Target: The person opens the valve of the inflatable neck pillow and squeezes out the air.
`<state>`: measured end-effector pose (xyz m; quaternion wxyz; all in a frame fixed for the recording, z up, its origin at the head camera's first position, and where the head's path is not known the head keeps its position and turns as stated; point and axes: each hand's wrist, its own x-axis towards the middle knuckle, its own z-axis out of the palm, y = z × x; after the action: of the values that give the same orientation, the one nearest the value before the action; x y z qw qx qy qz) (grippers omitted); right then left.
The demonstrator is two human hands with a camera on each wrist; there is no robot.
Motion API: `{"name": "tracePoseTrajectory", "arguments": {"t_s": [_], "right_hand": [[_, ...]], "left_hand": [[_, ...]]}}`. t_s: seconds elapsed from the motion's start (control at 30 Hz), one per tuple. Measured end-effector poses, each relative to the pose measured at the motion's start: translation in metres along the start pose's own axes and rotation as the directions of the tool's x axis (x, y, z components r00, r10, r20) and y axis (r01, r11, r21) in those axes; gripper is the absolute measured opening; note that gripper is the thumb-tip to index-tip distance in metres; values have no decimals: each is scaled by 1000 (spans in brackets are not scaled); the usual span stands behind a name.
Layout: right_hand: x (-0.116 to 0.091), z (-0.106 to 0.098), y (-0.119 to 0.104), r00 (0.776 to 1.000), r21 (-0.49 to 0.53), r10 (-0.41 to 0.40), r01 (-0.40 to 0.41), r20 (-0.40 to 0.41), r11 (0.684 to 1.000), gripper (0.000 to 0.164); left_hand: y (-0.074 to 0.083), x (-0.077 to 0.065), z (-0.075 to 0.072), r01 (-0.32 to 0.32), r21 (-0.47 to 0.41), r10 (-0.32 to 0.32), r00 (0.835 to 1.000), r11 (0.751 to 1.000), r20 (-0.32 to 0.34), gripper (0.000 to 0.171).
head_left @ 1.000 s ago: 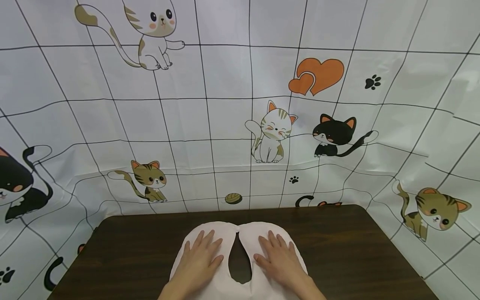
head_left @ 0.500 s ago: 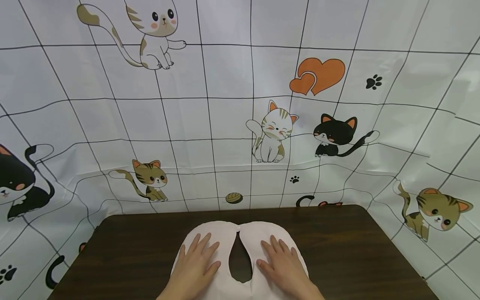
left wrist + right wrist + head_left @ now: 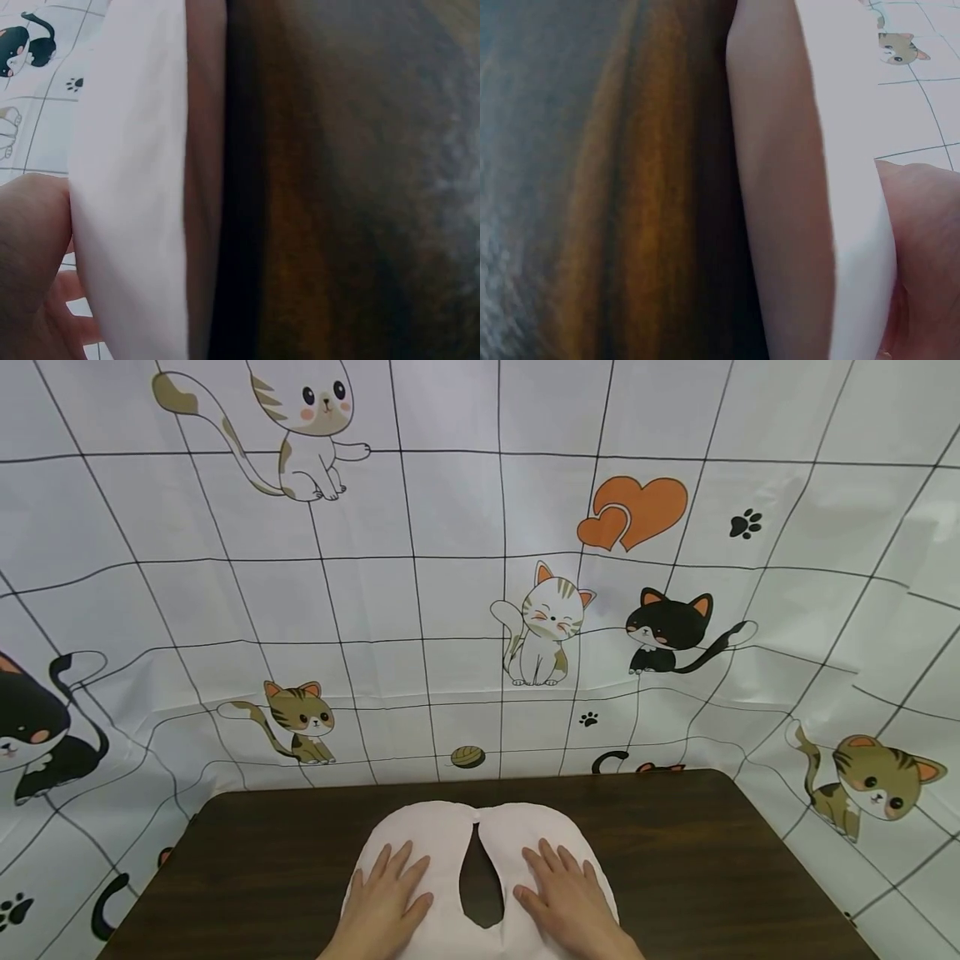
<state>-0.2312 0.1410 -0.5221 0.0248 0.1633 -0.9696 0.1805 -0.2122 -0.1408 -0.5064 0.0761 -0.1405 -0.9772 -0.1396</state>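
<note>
A whitish U-shaped neck pillow [image 3: 438, 835] lies on the dark wooden table [image 3: 697, 868], its two rounded ends touching at the far side around a teardrop-shaped hole. On its left half rests my left hand [image 3: 384, 897], palm down with the fingers spread. My right hand [image 3: 566, 897] lies the same way on the right half. In the left wrist view, the pillow's side [image 3: 135, 165] rises beside my left hand [image 3: 34, 247]. The right wrist view has the opposite side of the pillow [image 3: 855, 225] close to my right hand [image 3: 930, 240]. The pillow's near part is cut off by the frame.
Behind and on both sides of the table hangs a white sheet [image 3: 450, 602] with a black grid and printed cats, hearts and paw prints. The table's far edge [image 3: 480, 785] runs just beyond the pillow.
Both hands have slid a little toward me over the pillow, the left one more and slightly leftward. The pillow stays in place.
</note>
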Motion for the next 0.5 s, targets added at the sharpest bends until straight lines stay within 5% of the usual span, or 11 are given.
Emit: {"name": "tracePoseTrajectory", "arguments": {"t_s": [0.5], "right_hand": [[-1, 3, 0, 1000, -9, -6, 6, -24, 1000, 58]], "left_hand": [[-2, -1, 5, 3, -17, -3, 1000, 1000, 3, 45]]}}
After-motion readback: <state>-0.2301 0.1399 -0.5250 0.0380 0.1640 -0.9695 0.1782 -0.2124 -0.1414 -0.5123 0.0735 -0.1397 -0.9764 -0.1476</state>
